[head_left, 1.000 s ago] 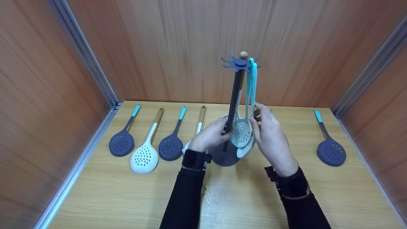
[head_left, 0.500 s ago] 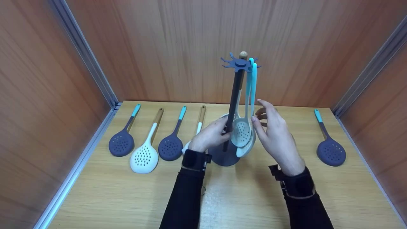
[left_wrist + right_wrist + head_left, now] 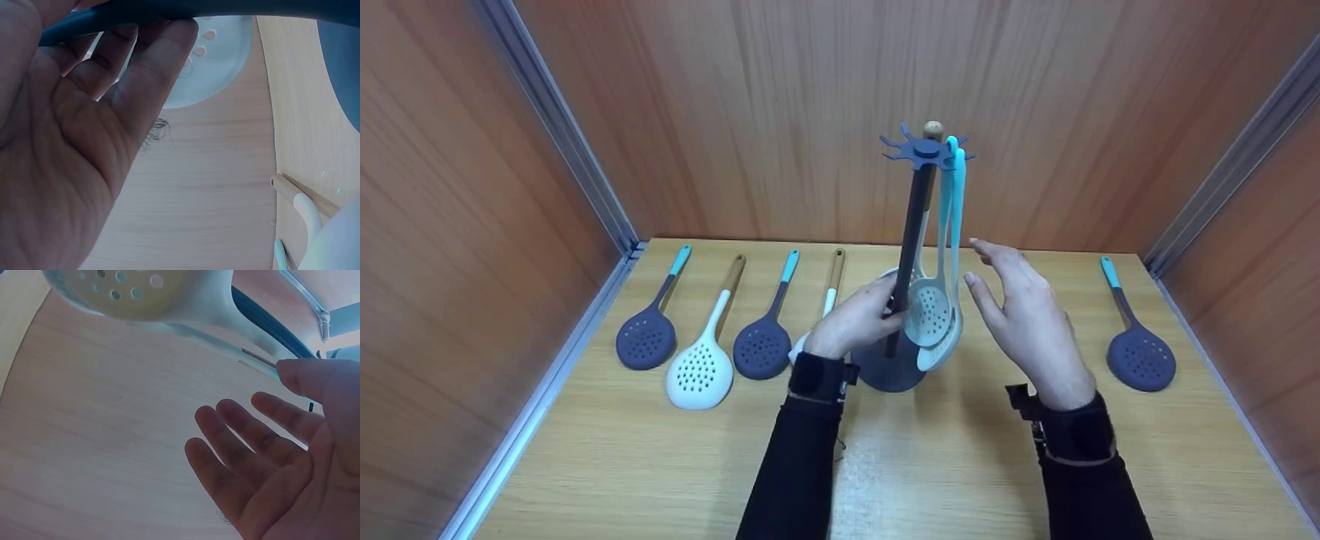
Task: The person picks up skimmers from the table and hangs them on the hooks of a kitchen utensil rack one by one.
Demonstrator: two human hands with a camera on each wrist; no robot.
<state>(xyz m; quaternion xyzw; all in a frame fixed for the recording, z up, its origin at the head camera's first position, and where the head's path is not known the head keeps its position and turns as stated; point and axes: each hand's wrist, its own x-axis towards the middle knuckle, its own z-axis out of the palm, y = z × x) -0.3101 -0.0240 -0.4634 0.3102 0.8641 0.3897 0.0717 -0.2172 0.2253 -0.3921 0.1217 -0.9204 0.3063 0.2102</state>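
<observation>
My left hand [image 3: 855,319] grips the dark pole [image 3: 919,210] of a utensil stand, low down above its round base [image 3: 889,367]. In the left wrist view the fingers of the left hand [image 3: 107,112] curl under the pole. From the stand's hooked top [image 3: 926,150] hang pale skimmers with turquoise handles: a front skimmer [image 3: 928,311] and another skimmer [image 3: 939,356] overlapping behind it. A wooden-handled utensil hangs behind the pole, mostly hidden. My right hand [image 3: 1031,322] is just right of them, fingers extended, holding nothing; in the right wrist view a skimmer [image 3: 169,295] is above it.
On the table left of the stand lie a dark skimmer [image 3: 646,337], a white skimmer [image 3: 701,375], another dark skimmer [image 3: 763,347] and a wooden-handled white utensil [image 3: 832,289] partly behind my left hand. One more dark skimmer [image 3: 1141,360] lies far right. Wood panels [image 3: 810,120] enclose the table.
My right hand has let go of the turquoise-handled skimmer and drawn away to the right, its fingers spreading. The left hand keeps its grip on the pole.
</observation>
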